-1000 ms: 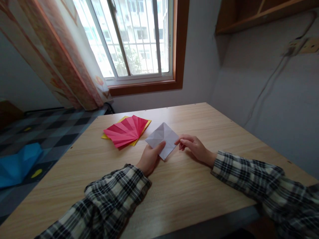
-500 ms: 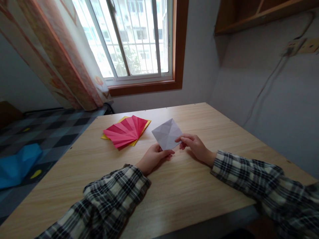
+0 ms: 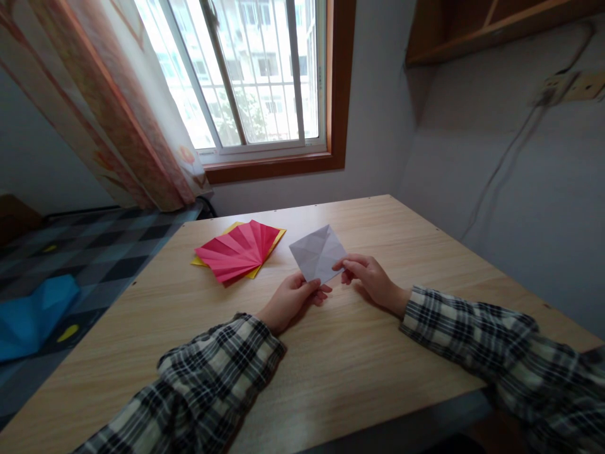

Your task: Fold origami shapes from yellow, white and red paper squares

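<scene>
Creased white paper square (image 3: 316, 251) is held up over the pale wood-grain table (image 3: 401, 353), one corner pointing away. The left hand (image 3: 293, 297) pinches its near corner, thumb on top; the right hand (image 3: 371, 277) grips the right corner with its fingertips. Crease lines already cross the paper's face, so some folding seems done; how much is left cannot be told. Well to its left, a pleated red paper fan (image 3: 239, 249) partly covers yellow paper (image 3: 275, 243).

sheet (image 3: 316, 252): between left hand (image 3: 289, 299) and right hand (image 3: 372, 279) | paper stack (image 3: 239, 251): on table (image 3: 354, 372), left of sheet | window (image 3: 265, 82): behind table
</scene>
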A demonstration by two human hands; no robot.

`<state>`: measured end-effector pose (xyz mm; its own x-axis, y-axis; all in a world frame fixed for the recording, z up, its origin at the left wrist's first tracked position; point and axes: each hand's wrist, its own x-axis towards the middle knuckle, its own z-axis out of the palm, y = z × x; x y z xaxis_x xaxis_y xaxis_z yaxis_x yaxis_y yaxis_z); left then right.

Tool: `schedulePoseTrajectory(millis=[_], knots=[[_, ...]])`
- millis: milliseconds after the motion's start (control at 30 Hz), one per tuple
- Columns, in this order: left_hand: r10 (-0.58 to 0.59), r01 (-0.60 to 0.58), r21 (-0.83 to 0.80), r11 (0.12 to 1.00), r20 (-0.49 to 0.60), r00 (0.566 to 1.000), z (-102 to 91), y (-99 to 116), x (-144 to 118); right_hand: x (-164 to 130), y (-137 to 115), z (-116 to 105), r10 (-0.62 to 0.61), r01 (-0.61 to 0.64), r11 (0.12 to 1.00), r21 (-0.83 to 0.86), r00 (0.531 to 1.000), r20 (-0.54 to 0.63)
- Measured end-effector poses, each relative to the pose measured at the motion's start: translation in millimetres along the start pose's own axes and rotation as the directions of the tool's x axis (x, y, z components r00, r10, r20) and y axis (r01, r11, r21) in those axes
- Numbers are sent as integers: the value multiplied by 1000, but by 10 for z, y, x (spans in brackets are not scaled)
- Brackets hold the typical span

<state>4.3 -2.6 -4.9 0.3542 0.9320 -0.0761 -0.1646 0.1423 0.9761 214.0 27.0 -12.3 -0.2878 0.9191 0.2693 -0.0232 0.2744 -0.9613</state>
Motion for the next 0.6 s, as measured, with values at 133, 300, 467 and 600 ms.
schedulePoseTrajectory(millis=[133,300,467,600], knots=[[-3,3,2,1000,-9,1000,5,5,-5,4,1,-3,10,-10,1000,-4,1000,6],[-9,9,-3,1000,-20,1000,11,1,-12,6,-11,3,13,-13,1000,4,1000,-1],[-5,5,-5,1000,-20,1000,12,-4,-15,3,-16,6,17,-17,1000,1,1000,-3],[-7,7,-8,1000,-19,1000,7,-7,-12,3,-20,7,7,-7,1000,-4,1000,-3]])
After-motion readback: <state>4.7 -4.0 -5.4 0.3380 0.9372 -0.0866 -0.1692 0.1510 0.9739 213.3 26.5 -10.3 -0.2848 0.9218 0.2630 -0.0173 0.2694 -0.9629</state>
